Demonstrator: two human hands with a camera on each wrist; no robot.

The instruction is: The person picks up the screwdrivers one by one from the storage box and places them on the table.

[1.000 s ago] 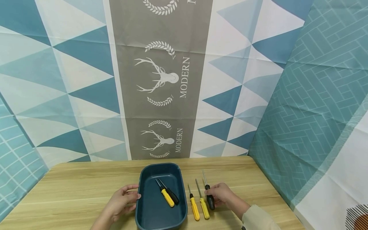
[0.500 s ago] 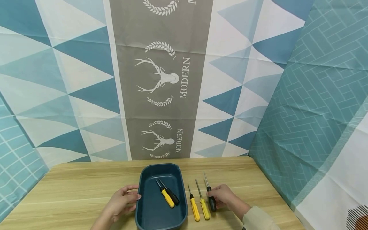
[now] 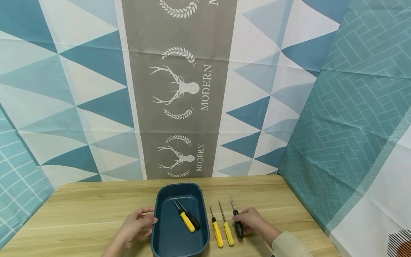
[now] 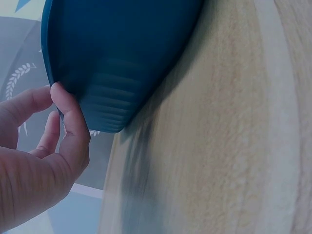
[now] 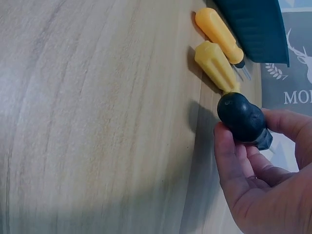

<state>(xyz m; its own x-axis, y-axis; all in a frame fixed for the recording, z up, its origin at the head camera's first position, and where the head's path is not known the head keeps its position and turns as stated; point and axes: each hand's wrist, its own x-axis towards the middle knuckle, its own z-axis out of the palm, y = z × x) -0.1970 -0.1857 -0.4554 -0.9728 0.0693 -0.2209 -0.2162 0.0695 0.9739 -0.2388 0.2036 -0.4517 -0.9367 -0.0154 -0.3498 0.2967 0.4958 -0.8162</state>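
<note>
My left hand (image 3: 136, 226) holds the rim of a dark blue plastic box (image 3: 173, 244) at its left side; the left wrist view shows a fingertip on that edge. Right of the box, my right hand (image 3: 252, 219) pinches the handle of a black screwdriver (image 3: 239, 230), its shaft pointing away from me. In the right wrist view the screwdriver's rounded handle end (image 5: 239, 114) sits between thumb and fingers. Beside it lie a translucent yellow screwdriver (image 3: 229, 235) and an orange-yellow one (image 3: 218, 235), roughly parallel. Inside the box are a yellow-handled screwdriver (image 3: 187, 222) and a black-handled one (image 3: 194, 220).
A wood-grain table (image 3: 90, 214) carries everything. Behind it hangs a patterned cloth (image 3: 179, 85) with deer prints, and a teal cloth (image 3: 356, 107) borders the right side. The box's wall stands close to the orange-yellow screwdriver.
My right hand has shifted slightly right and toward me with the black screwdriver, widening its distance from the yellow one. The left hand and box stay in place.
</note>
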